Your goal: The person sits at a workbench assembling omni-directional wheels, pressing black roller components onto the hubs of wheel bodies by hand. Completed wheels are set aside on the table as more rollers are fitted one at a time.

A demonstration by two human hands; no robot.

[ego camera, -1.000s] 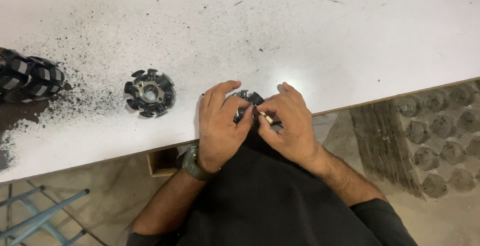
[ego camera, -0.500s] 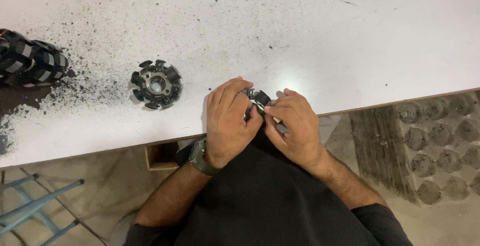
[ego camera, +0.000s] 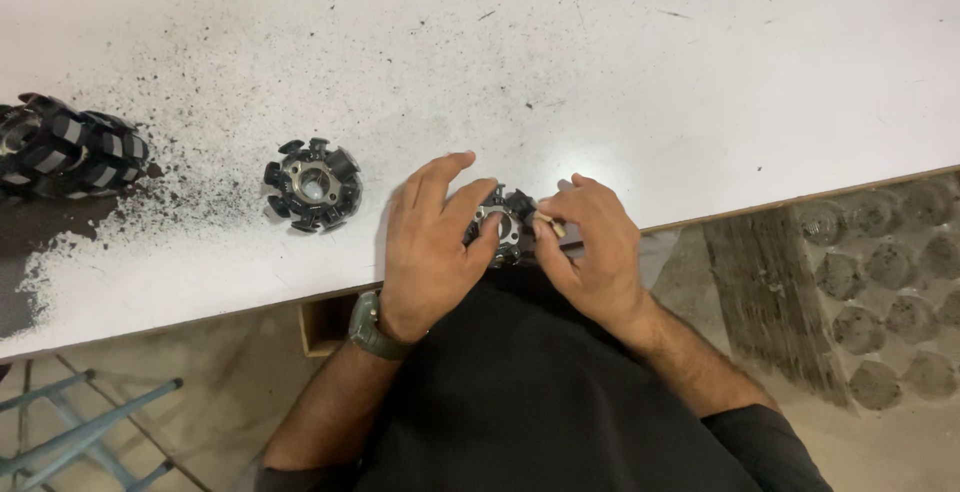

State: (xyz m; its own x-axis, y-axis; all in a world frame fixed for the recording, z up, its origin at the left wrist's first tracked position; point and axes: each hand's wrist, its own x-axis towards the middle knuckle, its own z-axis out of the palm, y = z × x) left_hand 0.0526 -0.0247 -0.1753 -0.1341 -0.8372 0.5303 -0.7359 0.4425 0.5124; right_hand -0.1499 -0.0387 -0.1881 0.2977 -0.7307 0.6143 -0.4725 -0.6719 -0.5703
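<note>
My left hand (ego camera: 432, 242) grips a small round black stator core (ego camera: 500, 220) with a metal hub, held at the near edge of the white table (ego camera: 620, 82). My right hand (ego camera: 592, 244) touches the same core from the right, with a small light-coloured piece (ego camera: 546, 222) pinched between thumb and fingers against it. A second stator core (ego camera: 312, 184) of the same kind lies flat on the table to the left of my hands. A wristwatch (ego camera: 372, 326) is on my left wrist.
A stack of black and white toothed cores (ego camera: 62, 147) lies at the table's left edge, among scattered black grit (ego camera: 180, 122). Below the table are a blue metal frame (ego camera: 80, 422) on the left and round dusty lumps (ego camera: 880, 292) on the floor at right.
My fingers have shifted around the held core, with the left index finger now raised and stretched out. The view has moved slightly, so the table objects sit further right in the picture.
</note>
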